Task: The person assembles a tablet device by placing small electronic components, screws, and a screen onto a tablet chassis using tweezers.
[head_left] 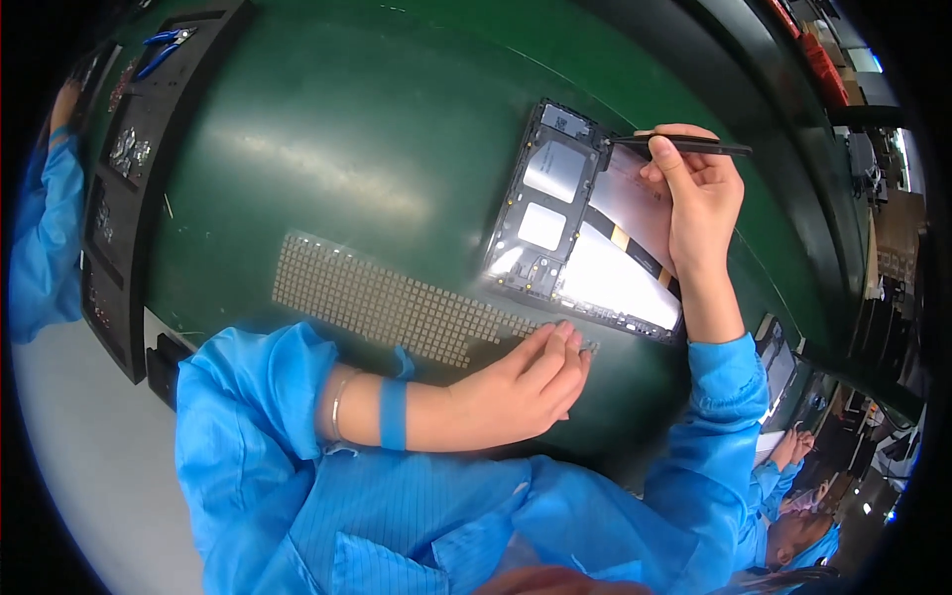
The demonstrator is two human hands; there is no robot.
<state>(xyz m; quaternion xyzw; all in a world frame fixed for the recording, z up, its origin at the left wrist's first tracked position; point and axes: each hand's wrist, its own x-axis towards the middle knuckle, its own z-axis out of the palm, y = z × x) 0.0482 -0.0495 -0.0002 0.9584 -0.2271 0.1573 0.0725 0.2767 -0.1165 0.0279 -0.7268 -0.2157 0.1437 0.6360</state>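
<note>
My right hand (699, 188) grips black tweezers (694, 145) between thumb and fingers. Their tips reach the upper right part of an opened tablet-like device (540, 223), which has a dark frame, silver panels and a dark flat cable strip across its right half. Nearer to me, my left hand (526, 387) is closed, its fingertips pressed together over the right end of a clear sheet (372, 297) covered with rows of tiny square pieces. Whether those fingertips pinch anything is hidden. The sheet lies on the green work mat (297, 129), just left of and below the device.
At the left edge a black compartment tray (149, 178) holds small metal parts and blue-handled pliers (164, 50). Other people in blue sleeves (50, 228) sit at both sides. A long dark rail (783, 169) borders the bench at the upper right.
</note>
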